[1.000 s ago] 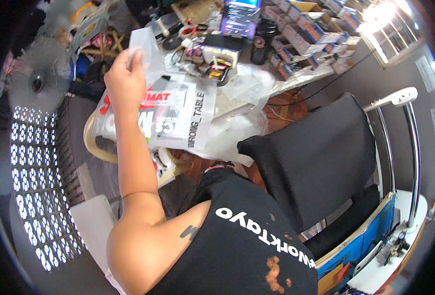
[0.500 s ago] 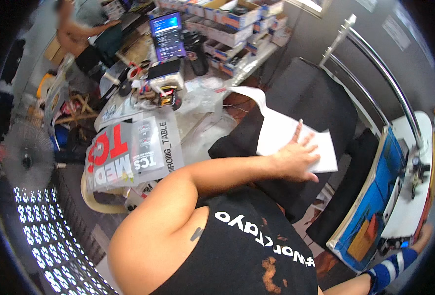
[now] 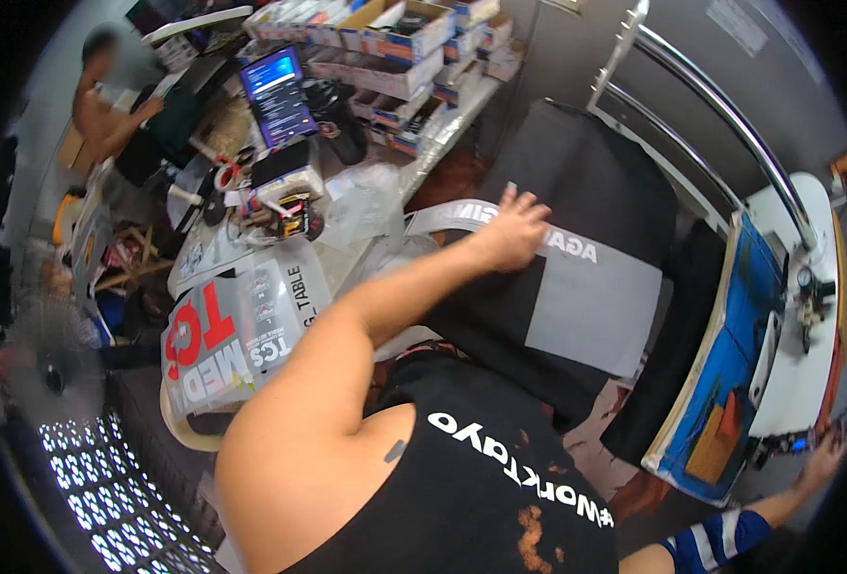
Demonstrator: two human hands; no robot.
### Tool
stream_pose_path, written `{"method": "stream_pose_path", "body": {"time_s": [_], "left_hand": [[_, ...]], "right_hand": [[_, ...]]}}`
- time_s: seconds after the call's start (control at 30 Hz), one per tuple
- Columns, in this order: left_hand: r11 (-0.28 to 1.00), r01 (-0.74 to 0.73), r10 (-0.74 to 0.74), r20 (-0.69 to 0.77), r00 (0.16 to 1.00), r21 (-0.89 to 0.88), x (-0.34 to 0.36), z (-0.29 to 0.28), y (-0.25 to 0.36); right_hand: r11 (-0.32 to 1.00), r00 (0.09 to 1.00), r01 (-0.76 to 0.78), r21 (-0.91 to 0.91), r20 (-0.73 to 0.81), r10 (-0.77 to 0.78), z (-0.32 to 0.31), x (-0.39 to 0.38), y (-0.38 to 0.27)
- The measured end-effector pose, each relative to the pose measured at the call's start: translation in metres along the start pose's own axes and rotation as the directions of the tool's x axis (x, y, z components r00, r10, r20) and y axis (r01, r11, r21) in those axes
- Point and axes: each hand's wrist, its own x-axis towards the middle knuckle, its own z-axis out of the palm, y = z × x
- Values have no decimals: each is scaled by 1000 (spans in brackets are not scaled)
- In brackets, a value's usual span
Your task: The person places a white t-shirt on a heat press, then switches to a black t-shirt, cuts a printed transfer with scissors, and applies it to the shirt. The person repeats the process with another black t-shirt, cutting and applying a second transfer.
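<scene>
My left arm reaches across to the black fabric (image 3: 576,163), spread over a padded board. My left hand (image 3: 517,228) is open, its fingers apart, over a strip of grey film with white letters (image 3: 572,245). Joined to or touching that strip is a plain grey translucent rectangle (image 3: 591,311), flat on the fabric. My right hand (image 3: 829,446) is at the far right edge, beside a small dark device with a blue light (image 3: 794,445). It is small and blurred, so its fingers do not show clearly. A blue and white striped sleeve (image 3: 720,540) covers the right forearm.
Printed clear film sheets (image 3: 242,330) lie at the left near a fan (image 3: 55,378). Behind them are a propped phone (image 3: 278,96), a black tumbler (image 3: 335,120) and stacked boxes (image 3: 395,72). Metal rails (image 3: 720,105) and a blue panel (image 3: 705,383) stand right. Another person (image 3: 112,115) is far left.
My left hand has slid left and farther away, off the sheet's middle onto its strip. The sheet, bright white before, now looks grey with letters showing. The head view has shifted slightly.
</scene>
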Motion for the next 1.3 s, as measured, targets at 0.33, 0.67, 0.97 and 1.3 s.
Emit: {"method": "stream_pose_path", "body": {"time_s": [0.33, 0.67, 0.97, 1.3], "left_hand": [[978, 210, -211, 56, 976, 19, -28, 5, 33], [926, -353, 378, 272, 885, -135, 23, 16, -9], [857, 7, 138, 242, 961, -516, 78, -16, -5], [992, 117, -127, 312, 942, 53, 56, 21, -1]], "right_hand": [[348, 348, -892, 289, 929, 122, 208, -344, -173], [407, 289, -897, 171, 924, 249, 217, -391, -202], [363, 396, -888, 281, 869, 295, 202, -394, -190], [244, 297, -945, 219, 887, 353, 201, -419, -174]]}}
